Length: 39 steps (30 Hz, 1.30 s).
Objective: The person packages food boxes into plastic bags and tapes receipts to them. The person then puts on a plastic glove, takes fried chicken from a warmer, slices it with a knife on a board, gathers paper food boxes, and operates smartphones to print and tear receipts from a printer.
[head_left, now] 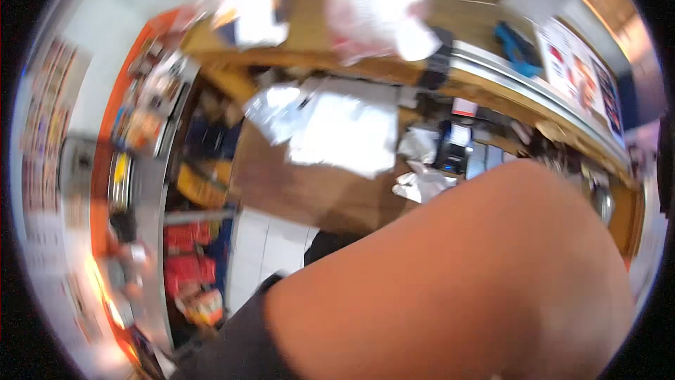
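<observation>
A bare bent arm with a dark sleeve fills the lower right, close to the camera; neither of my hands shows. Beyond the arm, white plastic sheets or bags (344,127) lie on a brown wooden desk (281,187). Beside them is a clear plastic bag (274,109). Crumpled silvery wrapping (422,183) rests near a small black device (455,146) with a white paper on it. The view is blurred by motion.
A wooden shelf (302,46) above the desk bears plastic-wrapped packages (380,7) and a blue object (517,49). At the left stands a metal-topped counter (148,197) with assorted goods; red packets (190,274) sit on shelving below. White floor tiles (264,239) show beneath the desk.
</observation>
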### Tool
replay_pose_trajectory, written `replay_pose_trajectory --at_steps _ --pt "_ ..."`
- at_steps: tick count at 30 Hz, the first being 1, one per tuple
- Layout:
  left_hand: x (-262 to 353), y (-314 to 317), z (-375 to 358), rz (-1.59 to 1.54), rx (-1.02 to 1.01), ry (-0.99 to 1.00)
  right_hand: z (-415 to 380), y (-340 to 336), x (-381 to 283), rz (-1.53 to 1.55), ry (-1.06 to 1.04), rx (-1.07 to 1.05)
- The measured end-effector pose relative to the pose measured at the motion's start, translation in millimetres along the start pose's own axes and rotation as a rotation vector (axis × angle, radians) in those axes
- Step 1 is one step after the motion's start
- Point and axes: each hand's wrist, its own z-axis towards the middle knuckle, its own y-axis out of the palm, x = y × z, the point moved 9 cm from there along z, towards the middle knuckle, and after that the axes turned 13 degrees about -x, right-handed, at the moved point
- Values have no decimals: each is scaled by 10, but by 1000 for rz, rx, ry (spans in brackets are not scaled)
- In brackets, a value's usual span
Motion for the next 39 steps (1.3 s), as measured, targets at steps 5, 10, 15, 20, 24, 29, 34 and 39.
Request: replay_pose_trajectory --at_steps 5,10,15,20,24,29,34,39 --pt "263 433 233 100 -231 61 -212 -510 -56 61 -56 166" --pt "-265 441 -1665 -47 -61 -239 242 -1015 -190 -1 -183 273" --pt "6 1508 -4131 -432 360 -1315 1586 -1385 -389 -718 -444 223" --pt "1394 2513 -5051 -697 572 -1725 1958 -999 -845 -1377 -290 278" --pt "2020 2739 -5107 -799 625 -1845 1995 -936 -931 -1461 -329 264" --pt "1995 2673 -5203 -670 505 -1823 2019 -1030 -907 -1377 -337 229" --pt "1707 2486 -5230 -604 452 -1765 2051 -1050 -1044 -1197 -474 157" --pt "1627 2402 -5249 -584 497 -1688 2044 -1053 -1189 -1036 -552 160"
